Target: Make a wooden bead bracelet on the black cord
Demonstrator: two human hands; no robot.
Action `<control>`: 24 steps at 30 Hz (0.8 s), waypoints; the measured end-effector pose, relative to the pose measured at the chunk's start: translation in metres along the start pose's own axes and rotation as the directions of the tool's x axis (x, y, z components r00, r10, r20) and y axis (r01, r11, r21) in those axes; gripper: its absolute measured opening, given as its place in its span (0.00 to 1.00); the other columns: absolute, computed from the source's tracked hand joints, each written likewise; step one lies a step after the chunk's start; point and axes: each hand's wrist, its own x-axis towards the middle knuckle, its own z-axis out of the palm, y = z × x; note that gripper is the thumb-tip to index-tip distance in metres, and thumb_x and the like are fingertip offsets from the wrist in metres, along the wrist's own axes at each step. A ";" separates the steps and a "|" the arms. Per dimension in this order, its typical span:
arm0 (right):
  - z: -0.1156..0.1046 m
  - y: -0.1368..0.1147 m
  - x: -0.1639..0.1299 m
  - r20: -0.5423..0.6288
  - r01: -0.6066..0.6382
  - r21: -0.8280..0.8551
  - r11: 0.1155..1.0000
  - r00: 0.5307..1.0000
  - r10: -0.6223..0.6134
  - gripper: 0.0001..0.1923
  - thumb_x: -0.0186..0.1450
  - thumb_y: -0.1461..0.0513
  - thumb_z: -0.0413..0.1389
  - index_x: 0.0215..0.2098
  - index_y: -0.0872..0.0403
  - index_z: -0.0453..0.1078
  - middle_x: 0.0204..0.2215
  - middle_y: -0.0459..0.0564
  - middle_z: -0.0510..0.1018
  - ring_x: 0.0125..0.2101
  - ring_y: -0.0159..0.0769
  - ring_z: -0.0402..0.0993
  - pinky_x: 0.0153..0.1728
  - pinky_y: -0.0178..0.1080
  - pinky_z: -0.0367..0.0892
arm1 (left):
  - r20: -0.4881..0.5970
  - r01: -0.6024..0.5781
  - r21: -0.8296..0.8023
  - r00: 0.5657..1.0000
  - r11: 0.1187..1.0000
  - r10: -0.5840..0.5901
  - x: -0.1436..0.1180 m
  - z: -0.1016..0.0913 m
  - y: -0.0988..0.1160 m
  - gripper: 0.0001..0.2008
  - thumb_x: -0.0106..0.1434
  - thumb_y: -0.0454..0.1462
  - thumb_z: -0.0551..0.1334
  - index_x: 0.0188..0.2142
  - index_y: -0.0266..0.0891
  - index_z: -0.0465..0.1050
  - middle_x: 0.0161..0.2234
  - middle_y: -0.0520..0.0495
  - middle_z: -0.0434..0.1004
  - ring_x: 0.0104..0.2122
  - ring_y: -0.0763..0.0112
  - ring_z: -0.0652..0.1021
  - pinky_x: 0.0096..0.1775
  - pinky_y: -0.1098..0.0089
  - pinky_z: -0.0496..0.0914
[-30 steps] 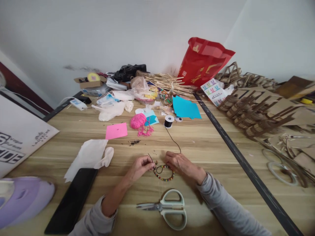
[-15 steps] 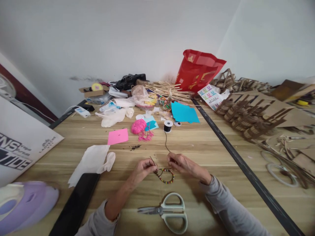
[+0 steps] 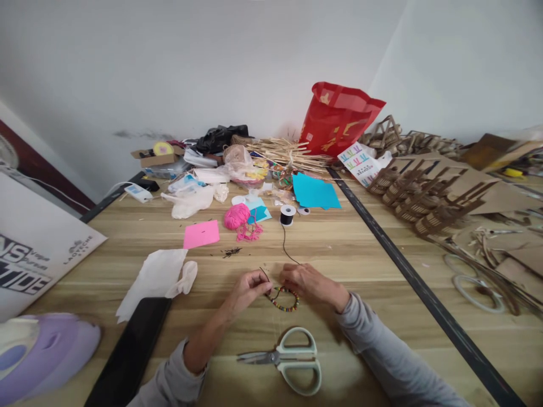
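Left hand (image 3: pixel 248 289) pinched shut on black cord (image 3: pixel 285 243) end. Right hand (image 3: pixel 306 281) curled, fingertips on same cord beside beaded bracelet (image 3: pixel 285 298). Bracelet flat on table (image 3: pixel 360 265) between hands. Scissors (image 3: pixel 286 360) just below, untouched. Cord spool (image 3: pixel 287 215) farther back.
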 end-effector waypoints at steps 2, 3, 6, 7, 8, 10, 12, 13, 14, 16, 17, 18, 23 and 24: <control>0.003 -0.003 0.003 0.018 0.011 -0.020 1.000 1.000 -0.010 0.09 0.67 0.68 0.49 0.32 0.56 0.69 0.30 0.49 0.73 0.28 0.30 0.68 0.27 0.31 0.55 | -0.008 -0.002 0.010 1.000 1.000 0.002 0.002 -0.001 -0.003 0.14 0.54 0.44 0.65 0.24 0.34 0.71 0.24 0.48 0.75 0.26 0.71 0.72 0.33 0.71 0.65; 0.004 -0.003 0.004 0.026 0.010 -0.030 0.999 1.000 -0.010 0.09 0.67 0.68 0.49 0.32 0.56 0.70 0.30 0.49 0.73 0.28 0.30 0.68 0.28 0.31 0.55 | -0.012 0.003 0.007 1.000 1.000 -0.002 0.002 -0.001 -0.005 0.14 0.54 0.44 0.65 0.24 0.34 0.71 0.24 0.48 0.75 0.26 0.71 0.72 0.32 0.71 0.65; 0.008 -0.004 0.005 0.059 0.009 -0.076 0.997 0.998 -0.004 0.11 0.68 0.67 0.47 0.30 0.58 0.69 0.29 0.50 0.73 0.28 0.31 0.68 0.28 0.32 0.57 | -0.026 0.018 -0.017 0.999 1.000 -0.019 0.004 -0.002 -0.010 0.14 0.54 0.44 0.65 0.24 0.35 0.70 0.23 0.49 0.74 0.25 0.71 0.72 0.32 0.71 0.65; 0.010 -0.004 0.005 0.068 0.008 -0.096 0.995 0.998 -0.001 0.11 0.68 0.68 0.47 0.31 0.58 0.69 0.29 0.50 0.73 0.28 0.32 0.69 0.28 0.32 0.58 | -0.028 0.022 -0.022 0.999 1.000 -0.022 0.005 -0.002 -0.012 0.14 0.54 0.45 0.65 0.24 0.35 0.70 0.23 0.49 0.74 0.25 0.72 0.72 0.32 0.71 0.65; 0.011 -0.004 0.005 0.072 0.005 -0.116 0.993 0.997 0.004 0.11 0.68 0.68 0.46 0.31 0.58 0.69 0.30 0.51 0.73 0.28 0.32 0.69 0.28 0.33 0.58 | -0.031 0.023 -0.025 0.999 0.999 -0.023 0.005 -0.002 -0.013 0.14 0.54 0.45 0.65 0.23 0.35 0.70 0.22 0.49 0.74 0.25 0.72 0.72 0.32 0.71 0.65; 0.013 -0.004 0.004 0.075 -0.005 -0.151 0.988 0.997 0.017 0.10 0.67 0.69 0.46 0.34 0.59 0.68 0.32 0.53 0.74 0.29 0.33 0.69 0.29 0.33 0.60 | -0.037 0.021 -0.026 0.999 0.999 -0.022 0.005 -0.002 -0.015 0.14 0.54 0.45 0.65 0.23 0.35 0.70 0.22 0.49 0.75 0.25 0.72 0.72 0.32 0.71 0.66; 0.013 -0.005 0.003 0.073 -0.012 -0.157 0.988 0.997 0.023 0.09 0.67 0.69 0.46 0.35 0.60 0.68 0.33 0.54 0.74 0.29 0.34 0.70 0.29 0.34 0.61 | -0.051 0.016 -0.037 0.999 0.999 -0.018 0.004 -0.002 -0.016 0.14 0.54 0.45 0.65 0.23 0.35 0.70 0.22 0.49 0.75 0.25 0.72 0.72 0.32 0.71 0.66; 0.012 -0.005 0.002 0.070 -0.012 -0.141 0.990 0.997 0.022 0.08 0.67 0.69 0.46 0.36 0.60 0.67 0.34 0.55 0.74 0.30 0.34 0.70 0.30 0.34 0.61 | -0.058 0.012 -0.045 0.998 0.999 -0.015 0.003 -0.002 -0.016 0.15 0.54 0.45 0.65 0.23 0.35 0.71 0.22 0.49 0.75 0.25 0.72 0.72 0.32 0.71 0.66; 0.010 -0.005 0.001 0.068 -0.011 -0.110 0.994 0.998 0.019 0.07 0.66 0.69 0.47 0.36 0.60 0.67 0.34 0.54 0.74 0.29 0.34 0.69 0.29 0.33 0.61 | -0.065 0.008 -0.053 0.998 0.999 -0.012 0.002 -0.002 -0.016 0.15 0.54 0.45 0.65 0.23 0.35 0.71 0.23 0.49 0.75 0.25 0.71 0.73 0.32 0.71 0.67; 0.003 -0.006 -0.001 0.063 -0.005 -0.007 1.000 0.998 0.006 0.05 0.66 0.68 0.48 0.35 0.59 0.66 0.32 0.52 0.74 0.28 0.32 0.68 0.29 0.32 0.59 | -0.080 0.002 -0.068 0.997 0.998 -0.008 0.001 -0.002 -0.015 0.15 0.53 0.46 0.65 0.23 0.35 0.71 0.23 0.48 0.75 0.26 0.71 0.73 0.32 0.70 0.67; -0.001 -0.006 -0.002 0.061 -0.002 0.054 0.999 0.998 -0.001 0.04 0.65 0.68 0.49 0.35 0.58 0.66 0.29 0.50 0.73 0.27 0.31 0.67 0.28 0.32 0.58 | -0.086 0.001 -0.075 0.996 0.997 -0.008 0.000 -0.002 -0.015 0.15 0.53 0.46 0.66 0.23 0.34 0.71 0.23 0.48 0.75 0.26 0.70 0.73 0.32 0.70 0.67; -0.005 -0.007 -0.003 0.056 0.002 0.111 0.994 0.998 -0.008 0.04 0.64 0.68 0.50 0.35 0.57 0.65 0.27 0.48 0.72 0.25 0.30 0.65 0.27 0.31 0.57 | -0.092 0.000 -0.084 0.996 0.996 -0.008 -0.001 -0.002 -0.014 0.16 0.53 0.46 0.66 0.24 0.34 0.71 0.23 0.48 0.76 0.26 0.70 0.73 0.32 0.70 0.68; -0.024 -0.016 -0.011 -0.016 0.071 0.261 0.963 0.997 -0.069 0.05 0.62 0.70 0.49 0.33 0.56 0.64 0.23 0.44 0.69 0.22 0.28 0.61 0.25 0.31 0.56 | -0.090 -0.002 -0.132 0.996 0.991 -0.010 -0.003 0.003 -0.009 0.16 0.53 0.47 0.66 0.24 0.34 0.71 0.24 0.48 0.76 0.27 0.70 0.73 0.33 0.70 0.67; -0.027 -0.019 -0.012 -0.042 0.099 0.275 0.956 0.995 -0.090 0.05 0.62 0.70 0.49 0.34 0.56 0.64 0.25 0.44 0.70 0.23 0.28 0.62 0.26 0.31 0.56 | -0.077 0.001 -0.139 0.997 0.990 -0.012 -0.004 0.005 -0.009 0.17 0.53 0.47 0.66 0.24 0.35 0.71 0.24 0.48 0.75 0.26 0.70 0.73 0.33 0.70 0.67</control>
